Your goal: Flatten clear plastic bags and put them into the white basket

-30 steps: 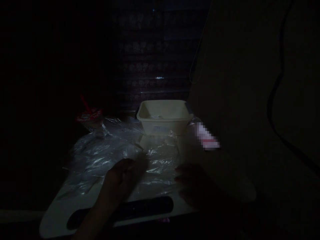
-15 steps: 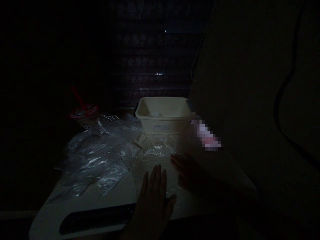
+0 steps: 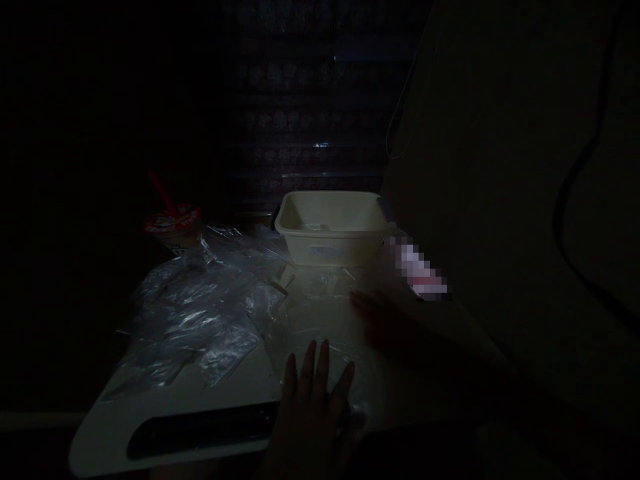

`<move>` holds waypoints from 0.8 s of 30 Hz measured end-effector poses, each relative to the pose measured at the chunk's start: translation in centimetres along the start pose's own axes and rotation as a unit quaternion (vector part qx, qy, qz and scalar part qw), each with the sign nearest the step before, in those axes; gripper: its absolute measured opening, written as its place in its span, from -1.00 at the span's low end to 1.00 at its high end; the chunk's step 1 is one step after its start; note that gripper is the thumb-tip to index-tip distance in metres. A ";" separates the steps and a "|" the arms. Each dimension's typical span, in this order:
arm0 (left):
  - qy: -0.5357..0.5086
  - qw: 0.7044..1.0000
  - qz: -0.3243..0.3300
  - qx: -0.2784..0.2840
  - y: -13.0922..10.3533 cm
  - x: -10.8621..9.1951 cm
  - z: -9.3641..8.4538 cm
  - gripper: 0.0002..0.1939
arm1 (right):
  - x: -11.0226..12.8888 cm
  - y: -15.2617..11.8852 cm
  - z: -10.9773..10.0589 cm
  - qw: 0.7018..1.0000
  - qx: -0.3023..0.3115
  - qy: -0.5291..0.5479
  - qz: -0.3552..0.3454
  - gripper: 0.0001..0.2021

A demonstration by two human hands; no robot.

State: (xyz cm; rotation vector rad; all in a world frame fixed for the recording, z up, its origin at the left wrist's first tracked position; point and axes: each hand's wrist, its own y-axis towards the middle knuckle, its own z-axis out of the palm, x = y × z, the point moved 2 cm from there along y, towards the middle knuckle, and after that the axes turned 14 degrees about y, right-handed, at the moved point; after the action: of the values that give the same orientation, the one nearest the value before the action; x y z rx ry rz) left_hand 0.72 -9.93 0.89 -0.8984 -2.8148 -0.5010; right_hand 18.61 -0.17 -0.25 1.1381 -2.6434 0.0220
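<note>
My left hand (image 3: pixel 309 407) lies spread on a clear plastic bag (image 3: pixel 317 327) near the table's front edge, palm down with its fingers apart. My right hand (image 3: pixel 385 323) is dark and smeared by motion, over the bag's right side. Its fingers look stretched out and hold nothing that I can see. A loose heap of clear plastic bags (image 3: pixel 200 317) lies to the left. Behind the flat bag stands a cream plastic tub (image 3: pixel 330 243) with dark side handles; something small and pale lies in it.
The white table (image 3: pixel 107 430) has a long black slot (image 3: pixel 203 427) along its front edge. A drink cup with a red lid (image 3: pixel 173 219) and straw stands at the back left. A lit pixelated patch (image 3: pixel 423 273) shows at the right. The room is very dark.
My left hand has slid slightly nearer, its fingers spreading wider. My right hand has shifted a little up and right across the bag. The view has also moved slightly.
</note>
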 end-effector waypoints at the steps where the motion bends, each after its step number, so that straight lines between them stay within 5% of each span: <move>1: 0.002 1.000 -0.001 0.001 0.0 0.0 0.0 -0.43 | -0.6 0.1 -0.1 1.000 -0.007 -0.012 0.024 -0.50; 3: 0.011 1.000 0.002 -0.003 -0.1 -0.1 0.0 -0.42 | -1.0 0.4 -0.5 0.999 -0.019 -0.027 0.042 -0.51; 9: 0.046 0.998 0.033 -0.024 -0.6 -0.5 0.4 -0.33 | 2.1 1.1 -0.8 0.998 0.014 0.015 -0.064 -0.48; 17: 0.052 0.998 0.033 -0.031 -0.8 -0.6 0.2 -0.31 | -0.9 3.4 -1.7 1.000 -0.023 -0.011 -0.008 -0.51; 24: 0.080 0.991 0.058 -0.092 0.0 -1.1 -0.3 -0.68 | 3.2 4.0 -1.2 0.991 0.035 0.068 -0.109 -0.50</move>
State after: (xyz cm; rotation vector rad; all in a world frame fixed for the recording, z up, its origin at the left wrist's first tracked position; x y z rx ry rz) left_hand 1.57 -10.60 0.87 -1.0004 -2.5858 -0.7892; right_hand 13.95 0.45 2.08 1.3908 -2.4048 0.1469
